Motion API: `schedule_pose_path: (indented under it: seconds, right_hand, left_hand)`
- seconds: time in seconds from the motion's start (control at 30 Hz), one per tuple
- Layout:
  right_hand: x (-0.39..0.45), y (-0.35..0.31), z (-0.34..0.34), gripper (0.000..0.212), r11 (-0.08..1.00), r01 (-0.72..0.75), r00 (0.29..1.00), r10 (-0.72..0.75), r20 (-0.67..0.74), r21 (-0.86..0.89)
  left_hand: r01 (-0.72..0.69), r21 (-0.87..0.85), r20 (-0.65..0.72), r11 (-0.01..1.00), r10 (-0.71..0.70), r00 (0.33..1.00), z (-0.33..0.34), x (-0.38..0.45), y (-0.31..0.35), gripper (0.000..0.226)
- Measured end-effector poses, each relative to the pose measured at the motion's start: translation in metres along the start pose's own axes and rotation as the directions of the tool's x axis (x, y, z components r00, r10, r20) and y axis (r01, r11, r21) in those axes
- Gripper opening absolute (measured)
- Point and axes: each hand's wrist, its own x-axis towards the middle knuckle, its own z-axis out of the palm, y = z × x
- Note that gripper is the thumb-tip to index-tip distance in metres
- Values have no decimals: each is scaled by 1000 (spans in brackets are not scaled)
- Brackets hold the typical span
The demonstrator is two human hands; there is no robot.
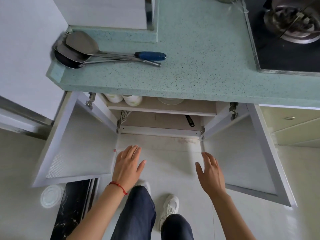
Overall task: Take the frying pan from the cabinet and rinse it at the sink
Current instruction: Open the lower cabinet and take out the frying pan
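Cabinet (162, 118) doors swung wide. Black pan handle (190, 121) visible on lower shelf. Left hand (128, 166) and right hand (210, 172) outstretched, fingers relaxed, holding nothing.

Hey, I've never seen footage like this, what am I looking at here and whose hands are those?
This is one picture from a camera worn on a person's head, looking down. No machine: the left hand and right hand are the person's own, both open and holding nothing, in front of a floor cabinet with both doors swung open. A dark handle, probably the frying pan's, shows on the lower shelf; bowls sit above. On the green counter lie metal spatulas and ladles; a stove is at right.
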Motion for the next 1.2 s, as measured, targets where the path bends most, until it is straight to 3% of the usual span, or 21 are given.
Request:
schedule_pose_path:
  seconds: [0.37, 0.43, 0.63, 0.87, 1.03, 1.2]
  right_hand:
    - [153, 67, 120, 47, 1000, -3, 1000, 3, -24, -18]
    - [186, 82, 143, 47, 1000, 6, 999, -7, -43, -17]
    - [283, 127, 212, 42, 995, 67, 987, -77, -139, -74]
    - [392, 178, 288, 42, 990, 95, 970, -116, -212, -106]
    - [448, 197, 313, 44, 987, 77, 942, -118, -314, -140]
    - [480, 198, 329, 47, 995, 52, 969, -71, -238, -85]
  left_hand:
    - [-115, 69, 121, 991, 106, 987, 156, 162, -25, 57]
    - [-128, 93, 90, 987, 120, 989, 189, 193, -33, 56]
    - [-158, 25, -26, 987, 158, 987, 284, 283, -53, 79]
    - [-275, 167, -54, 947, 287, 956, 384, 356, -57, 54]
    - [-346, 224, -80, 911, 371, 925, 428, 386, -60, 52]
    - [-344, 245, -64, 907, 369, 927, 453, 402, -53, 53]
